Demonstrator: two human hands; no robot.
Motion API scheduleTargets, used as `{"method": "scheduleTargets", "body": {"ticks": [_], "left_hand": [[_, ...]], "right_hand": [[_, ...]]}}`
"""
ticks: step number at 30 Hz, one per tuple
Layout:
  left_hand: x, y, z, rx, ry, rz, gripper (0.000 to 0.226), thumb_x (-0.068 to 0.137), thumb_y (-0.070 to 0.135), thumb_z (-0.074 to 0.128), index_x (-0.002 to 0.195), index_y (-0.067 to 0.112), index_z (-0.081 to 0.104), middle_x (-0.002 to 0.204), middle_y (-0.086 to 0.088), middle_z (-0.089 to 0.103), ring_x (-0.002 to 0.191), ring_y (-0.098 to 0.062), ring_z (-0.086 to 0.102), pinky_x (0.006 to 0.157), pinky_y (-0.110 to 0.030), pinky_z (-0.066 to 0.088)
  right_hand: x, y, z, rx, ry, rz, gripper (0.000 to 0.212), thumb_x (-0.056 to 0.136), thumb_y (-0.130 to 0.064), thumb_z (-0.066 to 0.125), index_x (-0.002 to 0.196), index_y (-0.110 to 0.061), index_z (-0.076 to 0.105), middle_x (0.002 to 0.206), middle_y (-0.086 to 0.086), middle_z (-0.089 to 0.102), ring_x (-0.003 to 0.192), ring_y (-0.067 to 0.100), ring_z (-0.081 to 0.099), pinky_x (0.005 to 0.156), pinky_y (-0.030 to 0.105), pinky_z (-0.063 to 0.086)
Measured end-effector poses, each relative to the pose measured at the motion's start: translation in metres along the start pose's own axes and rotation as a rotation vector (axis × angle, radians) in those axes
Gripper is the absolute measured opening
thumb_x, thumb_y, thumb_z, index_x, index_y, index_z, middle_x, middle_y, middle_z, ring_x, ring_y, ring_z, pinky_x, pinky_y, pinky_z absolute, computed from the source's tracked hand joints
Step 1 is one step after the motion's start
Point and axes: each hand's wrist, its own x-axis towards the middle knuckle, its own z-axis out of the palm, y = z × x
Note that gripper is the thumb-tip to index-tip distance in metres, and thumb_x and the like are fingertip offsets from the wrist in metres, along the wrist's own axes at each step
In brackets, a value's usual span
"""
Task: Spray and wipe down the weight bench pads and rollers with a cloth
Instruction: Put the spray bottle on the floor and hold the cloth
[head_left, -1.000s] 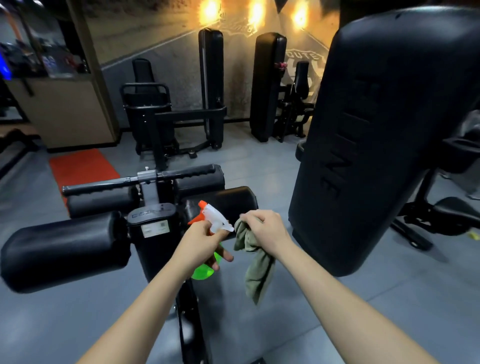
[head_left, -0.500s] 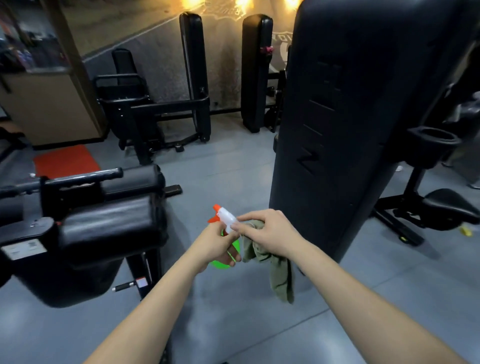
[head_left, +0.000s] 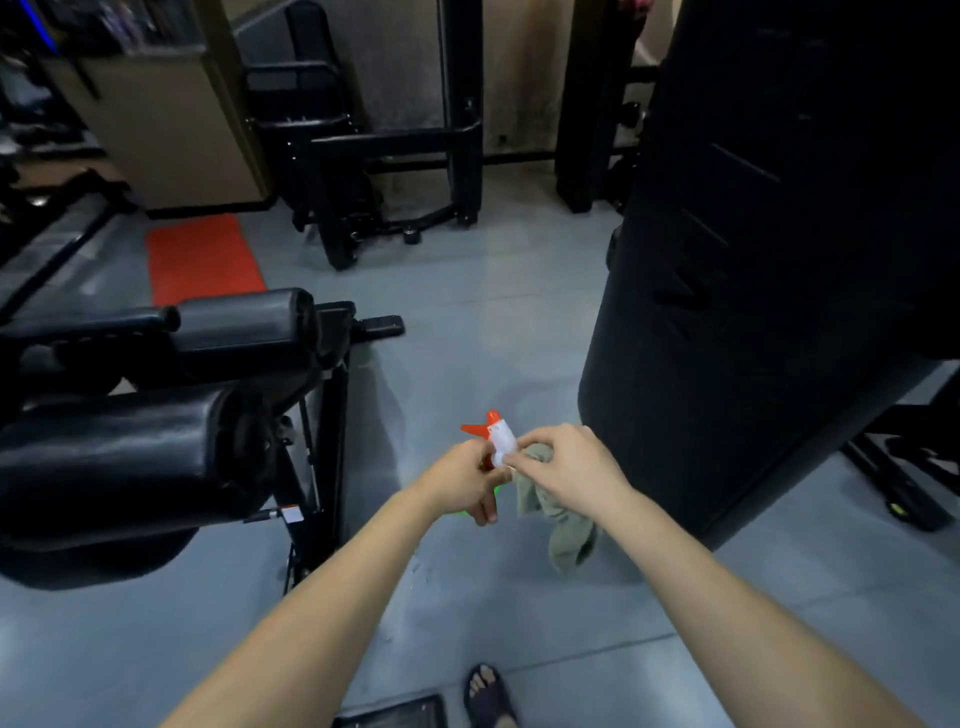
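1. Head view, far left: two black rollers are carried on the bench frame (head_left: 335, 415), a near roller (head_left: 114, 457) and a far roller (head_left: 244, 327). Both are laid with their long axes running left to right, and neither is touched.
2. Near the centre, the spray bottle (head_left: 503, 440) is gripped in the left hand (head_left: 460, 480), whose fingers are wrapped round its neck. It is held roughly upright, and only the white head, the orange nozzle (head_left: 493, 417) and a sliver of green body are shown. The nozzle is pointed toward the far side, at the open floor between the rollers and the pad.
3. Just right of it, the cloth (head_left: 566, 525) is held bunched in the right hand (head_left: 571, 470) and left hanging below the fist. The thumb and forefinger are laid against the bottle's white head; whether it is being adjusted cannot be told.
4. At the right, one large back pad (head_left: 753, 260) is stood nearly upright, its long axis running top to bottom. It is placed just right of and beyond the hands, untouched.
5. The coming move is judged to turn on this: the pad is found to the right of the nozzle, so the bottle must be swung rightward before spraying. The cloth hand is the nearer one to it.
6. Counted: two rollers, one pad, one bottle, one cloth, two hands.
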Motion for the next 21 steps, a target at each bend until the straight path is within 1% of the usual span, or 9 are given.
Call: {"method": "scheduleTargets", "body": {"ticks": [2,6,8,10,13,15,17,19,21], "left_hand": [[0.044,0.001,-0.004,0.013,-0.034,0.016,0.014,0.106,0.018,0.048,0.115,0.008,0.05,0.069,-0.016,0.071,0.062,-0.035,0.07,0.064,-0.04,0.059],[0.11,0.004,-0.005,0.072,-0.084,0.018,0.01,0.105,0.023,0.053,0.11,0.015,0.054,0.071,-0.009,0.07,0.05,-0.021,0.068,0.053,-0.031,0.055],[0.143,0.007,-0.013,0.168,-0.107,0.014,0.017,0.102,0.034,0.056,0.11,0.02,0.058,0.07,-0.006,0.073,0.051,-0.021,0.069,0.06,-0.036,0.059],[0.175,0.006,-0.021,0.277,-0.107,0.001,0.02,0.102,0.038,0.056,0.111,0.02,0.06,0.069,-0.003,0.074,0.048,-0.016,0.066,0.068,-0.035,0.059],[0.204,-0.002,-0.027,0.322,-0.099,0.009,0.02,0.101,0.038,0.058,0.107,0.019,0.062,0.072,-0.003,0.074,0.047,-0.015,0.066,0.057,-0.024,0.053],[0.218,-0.012,-0.031,0.308,-0.132,-0.01,0.02,0.101,0.04,0.058,0.107,0.022,0.063,0.074,-0.003,0.074,0.051,-0.018,0.068,0.055,-0.024,0.052],[0.235,-0.019,-0.037,0.26,-0.191,-0.053,0.019,0.102,0.038,0.058,0.113,0.023,0.06,0.079,-0.003,0.075,0.059,-0.024,0.072,0.062,-0.03,0.056],[0.249,-0.026,-0.046,0.292,-0.211,-0.093,0.02,0.102,0.036,0.057,0.118,0.025,0.057,0.086,-0.003,0.076,0.065,-0.027,0.074,0.068,-0.03,0.057],[0.259,-0.038,-0.058,0.411,-0.142,-0.191,0.034,0.101,0.04,0.057,0.133,0.027,0.055,0.093,0.0,0.075,0.072,-0.021,0.074,0.07,-0.027,0.053]], "right_hand": [[0.029,0.017,-0.006,0.011,0.031,0.038,0.024,0.086,-0.054,0.069,0.101,-0.037,0.077,0.093,-0.003,0.074,0.093,0.019,0.063,0.076,0.034,0.052],[0.079,0.045,-0.015,-0.015,-0.012,0.104,0.021,0.089,-0.049,0.066,0.094,-0.032,0.078,0.087,-0.004,0.074,0.088,0.019,0.063,0.075,0.034,0.052],[0.105,0.051,-0.019,-0.084,-0.027,0.144,0.031,0.091,-0.054,0.058,0.087,-0.028,0.076,0.081,-0.003,0.072,0.081,0.021,0.064,0.07,0.036,0.054],[0.133,0.061,-0.021,-0.097,-0.01,0.173,0.037,0.091,-0.058,0.057,0.086,-0.026,0.075,0.081,-0.003,0.071,0.08,0.022,0.064,0.069,0.035,0.054],[0.161,0.074,-0.01,-0.094,-0.054,0.229,0.043,0.09,-0.059,0.056,0.076,-0.021,0.07,0.074,-0.002,0.069,0.074,0.022,0.064,0.062,0.033,0.051],[0.179,0.08,-0.002,-0.154,-0.082,0.215,0.042,0.089,-0.058,0.057,0.068,-0.021,0.059,0.08,0.002,0.067,0.08,0.029,0.065,0.065,0.035,0.049],[0.206,0.083,0.005,-0.194,-0.107,0.178,0.033,0.086,-0.05,0.063,0.07,-0.023,0.052,0.087,0.005,0.067,0.087,0.032,0.063,0.064,0.035,0.041],[0.233,0.087,0.012,-0.206,-0.134,0.14,0.029,0.083,-0.046,0.066,0.073,-0.023,0.053,0.092,0.006,0.067,0.091,0.032,0.062,0.064,0.033,0.034],[0.258,0.096,0.023,-0.231,-0.199,0.12,0.027,0.083,-0.046,0.067,0.078,-0.02,0.06,0.095,0.007,0.068,0.095,0.034,0.062,0.065,0.033,0.033]]}}
